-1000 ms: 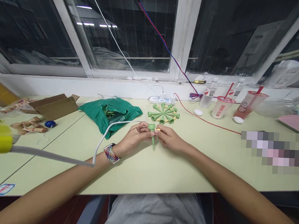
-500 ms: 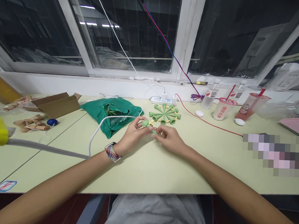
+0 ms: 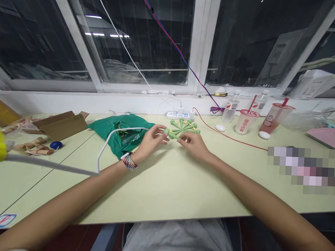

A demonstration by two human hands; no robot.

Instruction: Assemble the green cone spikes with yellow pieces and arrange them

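A green plastic cone-shaped piece (image 3: pixel 172 135), with a flared end and a narrow tip, is held just above the table between my two hands. The thumb and forefinger of my left hand (image 3: pixel 152 140) close about the flared end, its other fingers spread loosely. The narrow tip is pinched by my right hand (image 3: pixel 196 144). Just beyond lie several similar green pieces (image 3: pixel 187 125) in a ring, tips inward, with small yellow parts between them. My hands hide the ring's near side. A torn green plastic bag (image 3: pixel 129 121) with green pieces inside lies beside my left hand.
A grey cable (image 3: pixel 99 160) arches over my left forearm. Behind the ring is a power strip (image 3: pixel 173 115). At right are drink cups (image 3: pixel 245 123), a water bottle (image 3: pixel 229 110) and a red cable (image 3: pixel 230 137). A cardboard box (image 3: pixel 63 127) and wooden pieces (image 3: pixel 39 146) lie left.
The held green piece has turned flatter, its flared end toward my left hand. My left fingers have spread a little. The view has shifted slightly, and less of the ring's near side shows.
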